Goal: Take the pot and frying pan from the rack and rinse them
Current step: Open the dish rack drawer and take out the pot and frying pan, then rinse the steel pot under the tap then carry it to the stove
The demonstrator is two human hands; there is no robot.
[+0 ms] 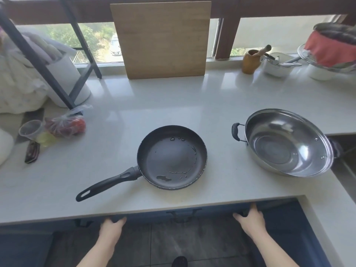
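Observation:
A black frying pan (171,158) lies on the white countertop (119,120), its handle pointing to the lower left and water droplets inside it. To its right stands a shiny steel pot (285,143) with two dark side handles, close to the counter's right edge. Both of my hands are below the counter's front edge. My left hand (111,228) and my right hand (250,220) reach under that edge with fingers spread, and neither holds anything. The fingertips are partly hidden by the counter.
A wooden cutting board (163,39) leans against the window. A black metal rack (48,60), a white container and a bag of red produce (65,125) sit at the left. A wooden mortar (251,61), bowls and a red-cloth basin stand at the back right. Blue cabinet drawers are below.

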